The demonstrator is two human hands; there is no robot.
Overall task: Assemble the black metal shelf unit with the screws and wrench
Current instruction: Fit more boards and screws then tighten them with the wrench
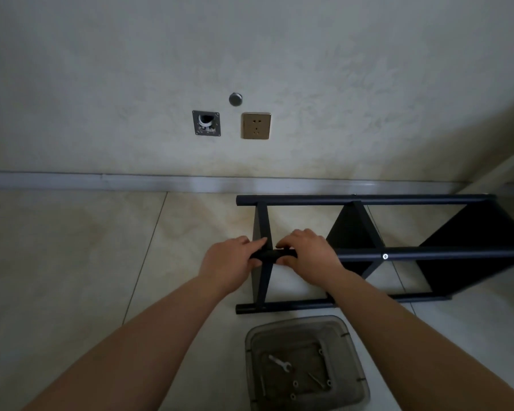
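The black metal shelf unit (pixel 365 200) lies on its side on the tiled floor, its round poles running left to right. My left hand (pixel 227 262) grips the left end of the near upper pole (pixel 428 253) where it crosses a shelf frame. My right hand (pixel 307 252) is curled over the same pole just right of that joint; what its fingertips hold is hidden. A silver screw head (pixel 385 256) shows further along that pole. A wrench (pixel 280 363) and several loose screws (pixel 295 383) lie in a translucent grey box (pixel 350 345) near my forearms.
The wall with a skirting board (pixel 101 180) runs close behind the shelf. A gold socket (pixel 256 125), an open wall box (pixel 206 123) and a round cap (pixel 235 99) sit on the wall. Bare floor tiles (pixel 72 247) spread to the left.
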